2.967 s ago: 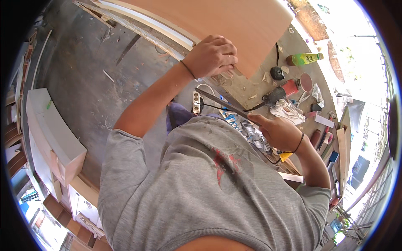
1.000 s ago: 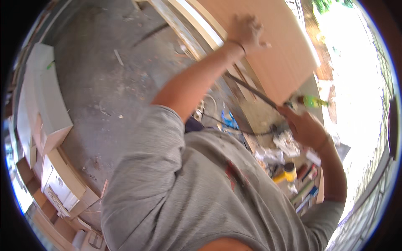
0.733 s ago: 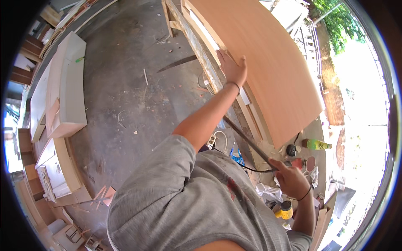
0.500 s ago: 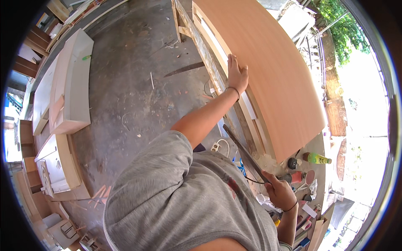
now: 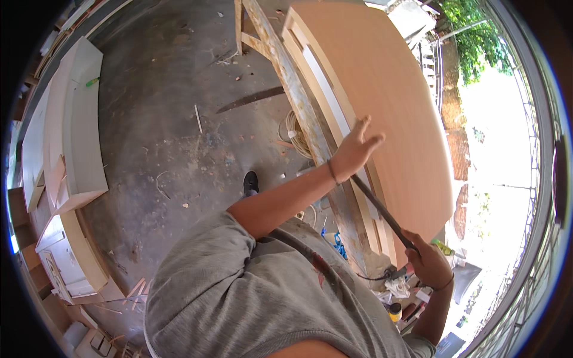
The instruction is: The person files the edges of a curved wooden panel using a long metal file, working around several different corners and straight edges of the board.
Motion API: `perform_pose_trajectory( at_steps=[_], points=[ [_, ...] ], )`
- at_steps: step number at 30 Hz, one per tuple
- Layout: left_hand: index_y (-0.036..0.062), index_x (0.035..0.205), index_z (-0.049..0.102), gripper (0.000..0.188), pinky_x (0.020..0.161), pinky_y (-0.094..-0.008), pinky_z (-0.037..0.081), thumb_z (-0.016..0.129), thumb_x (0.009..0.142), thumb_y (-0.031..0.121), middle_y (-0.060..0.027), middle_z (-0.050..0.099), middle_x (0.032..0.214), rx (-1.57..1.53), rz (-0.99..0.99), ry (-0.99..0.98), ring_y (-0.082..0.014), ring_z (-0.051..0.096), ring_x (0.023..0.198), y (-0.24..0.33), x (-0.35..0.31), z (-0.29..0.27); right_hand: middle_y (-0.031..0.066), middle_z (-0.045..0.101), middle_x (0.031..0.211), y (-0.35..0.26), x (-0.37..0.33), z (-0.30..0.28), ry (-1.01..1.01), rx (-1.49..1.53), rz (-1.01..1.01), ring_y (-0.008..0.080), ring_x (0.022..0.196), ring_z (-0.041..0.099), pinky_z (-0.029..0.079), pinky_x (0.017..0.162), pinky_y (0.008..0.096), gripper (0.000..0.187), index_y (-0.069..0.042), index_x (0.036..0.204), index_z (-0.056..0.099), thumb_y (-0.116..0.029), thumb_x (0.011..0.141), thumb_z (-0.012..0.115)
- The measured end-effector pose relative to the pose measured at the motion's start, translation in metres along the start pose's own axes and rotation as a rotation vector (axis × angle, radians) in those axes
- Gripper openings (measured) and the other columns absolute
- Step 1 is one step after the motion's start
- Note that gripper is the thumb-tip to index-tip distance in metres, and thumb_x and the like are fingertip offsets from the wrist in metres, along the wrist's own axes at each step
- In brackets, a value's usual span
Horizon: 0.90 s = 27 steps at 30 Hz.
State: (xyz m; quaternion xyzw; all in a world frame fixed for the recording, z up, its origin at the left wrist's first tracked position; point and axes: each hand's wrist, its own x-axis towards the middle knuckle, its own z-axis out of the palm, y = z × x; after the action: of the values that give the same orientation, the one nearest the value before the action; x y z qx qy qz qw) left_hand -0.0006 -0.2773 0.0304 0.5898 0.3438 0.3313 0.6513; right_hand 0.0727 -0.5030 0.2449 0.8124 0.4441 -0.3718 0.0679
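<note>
My right hand (image 5: 428, 262) is closed around the near end of a long, dark, flat file (image 5: 382, 209). The file slants up and left along the near part of a wood-toned cabinet piece (image 5: 388, 95), and its far end is hidden behind my left wrist. My left hand (image 5: 358, 149) holds nothing. Its fingers and thumb are spread over the piece's left edge, beside a white strip (image 5: 325, 89) set along that side. Whether the fingertips touch the surface, I cannot tell.
A worn wooden trestle beam (image 5: 286, 77) runs along the cabinet piece's left. Coiled cable (image 5: 295, 134) lies on the floor beneath. White cabinet boxes (image 5: 77, 131) stand at the left. Near my right forearm are a cord, a yellow-marked container (image 5: 394, 310) and a green-labelled bottle (image 5: 443, 247).
My left hand has come back toward me from farther up the edge, its fingers now spread. The right hand has moved right and slightly up with the file, and the view has shifted.
</note>
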Motion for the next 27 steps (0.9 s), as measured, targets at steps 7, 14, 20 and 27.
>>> perform_pose_trajectory(
  at_steps=[7,14,20,27],
  points=[
    [-0.0065,0.145,0.028,0.060,0.113,-0.0378,0.031,0.052,0.099,0.025,-0.0250,0.031,0.150,-0.160,0.170,-0.080,-0.0322,0.032,0.140,0.013,0.040,-0.104,0.0100,0.060,0.077,-0.064,0.037,-0.045,0.244,-0.446,-0.154,0.0283,0.069,0.064,0.050,0.064,0.0434,0.039,-0.014,0.123,0.059,-0.016,0.084,0.065],
    [-0.0109,0.147,0.014,0.072,0.118,-0.0369,0.015,0.042,0.101,0.037,-0.0276,0.016,0.155,0.059,0.294,0.126,-0.0341,0.017,0.146,-0.005,0.080,-0.104,0.0018,0.053,0.079,-0.097,0.101,-0.127,0.626,-1.108,-0.411,0.0182,0.071,0.056,0.046,0.063,0.0338,0.036,-0.015,0.114,0.066,-0.012,0.078,0.060],
    [-0.0131,0.146,0.014,0.073,0.118,-0.0408,0.013,0.035,0.102,0.042,-0.0303,0.012,0.154,0.113,0.313,0.103,-0.0387,0.009,0.146,-0.007,0.104,-0.097,0.0027,0.056,0.082,-0.152,0.170,-0.210,0.542,-1.293,-0.496,0.0188,0.082,0.059,0.049,0.073,0.0341,0.031,-0.015,0.110,0.062,-0.022,0.081,0.068],
    [-0.0107,0.147,0.014,0.072,0.118,-0.0432,0.010,0.032,0.103,0.043,-0.0272,0.010,0.156,0.113,0.283,0.332,-0.0377,0.006,0.147,-0.016,0.188,-0.115,0.0087,0.062,0.080,-0.235,0.276,-0.277,0.447,-1.373,-0.663,0.0278,0.083,0.061,0.050,0.076,0.0414,0.033,-0.007,0.093,0.066,-0.036,0.077,0.070]
  ],
)
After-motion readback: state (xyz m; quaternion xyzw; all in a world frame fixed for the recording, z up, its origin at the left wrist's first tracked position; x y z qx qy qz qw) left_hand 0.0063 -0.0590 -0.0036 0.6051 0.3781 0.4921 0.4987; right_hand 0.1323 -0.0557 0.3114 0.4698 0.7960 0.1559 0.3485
